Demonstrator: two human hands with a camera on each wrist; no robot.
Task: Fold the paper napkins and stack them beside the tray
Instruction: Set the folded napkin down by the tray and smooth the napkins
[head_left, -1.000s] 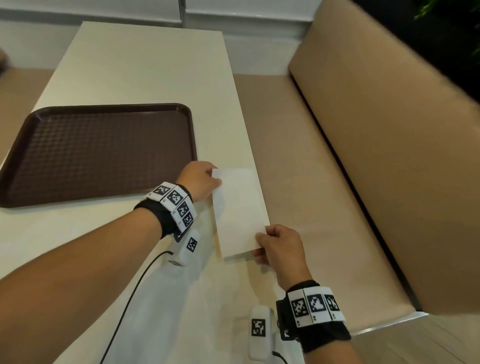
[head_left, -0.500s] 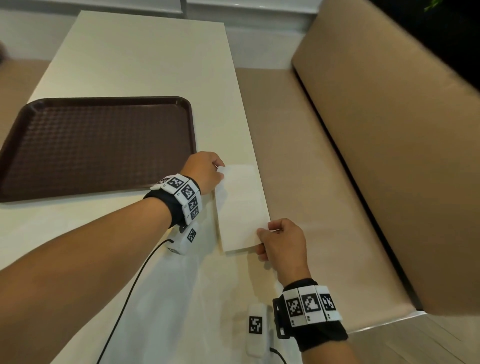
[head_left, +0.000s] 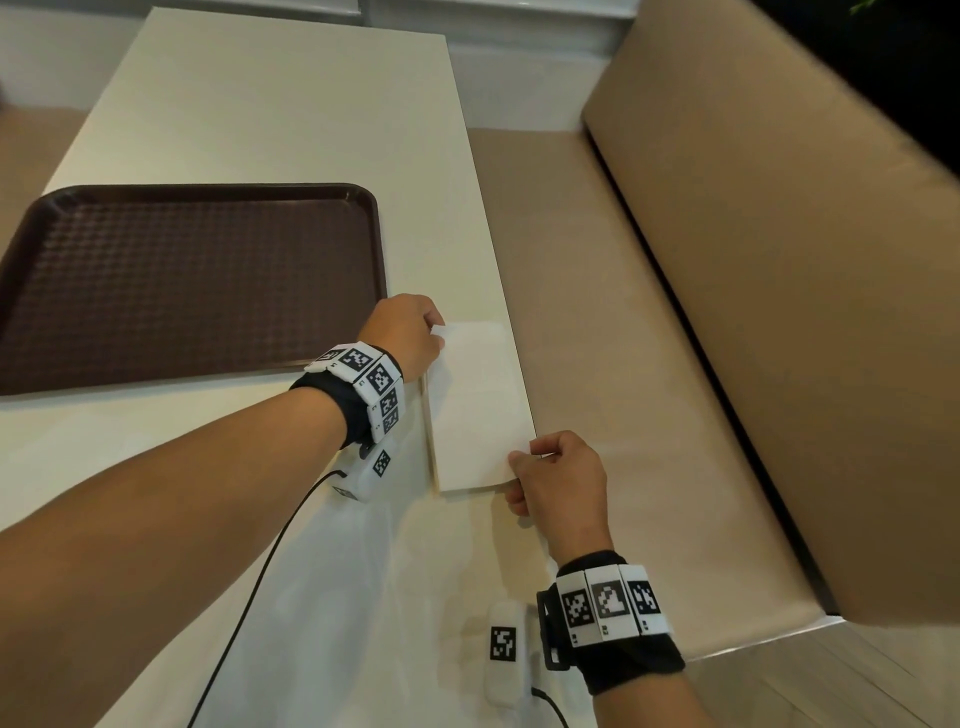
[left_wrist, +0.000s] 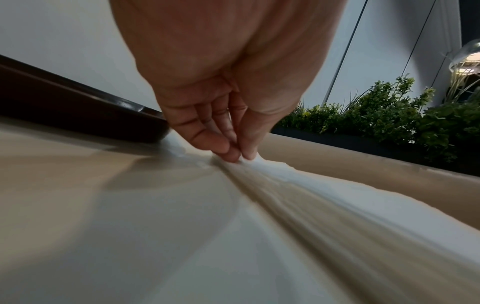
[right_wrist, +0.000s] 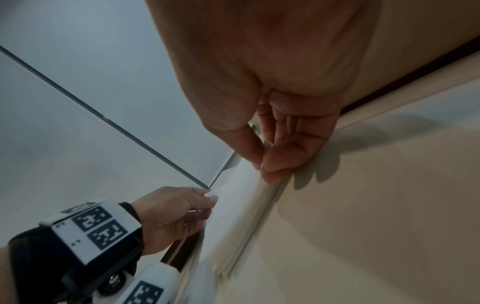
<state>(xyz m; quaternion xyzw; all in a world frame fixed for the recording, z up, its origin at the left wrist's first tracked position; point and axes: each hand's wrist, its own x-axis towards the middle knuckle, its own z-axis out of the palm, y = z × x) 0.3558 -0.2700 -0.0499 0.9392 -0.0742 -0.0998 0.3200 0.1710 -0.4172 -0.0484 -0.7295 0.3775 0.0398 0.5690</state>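
A white folded paper napkin (head_left: 478, 405) lies on top of a thin stack of napkins near the table's right edge, right of the brown tray (head_left: 187, 280). My left hand (head_left: 410, 332) pinches the napkin's far left corner between thumb and fingertips (left_wrist: 233, 154). My right hand (head_left: 556, 478) pinches its near right corner, thumb on top. In the right wrist view the right fingertips (right_wrist: 272, 172) sit at the stack's edge, and the left hand (right_wrist: 182, 214) holds the far corner. The napkin stack (left_wrist: 311, 205) shows as layered edges in the left wrist view.
The cream table (head_left: 270, 114) ends just right of the napkins. A tan bench seat (head_left: 613, 312) and its backrest (head_left: 779, 260) run along that side. A black cable (head_left: 249, 587) trails from my left wrist over the table. Green plants (left_wrist: 389, 119) stand behind the bench.
The napkin has come down flat onto the stack, both hands keeping their corners. The hands have shifted only slightly.
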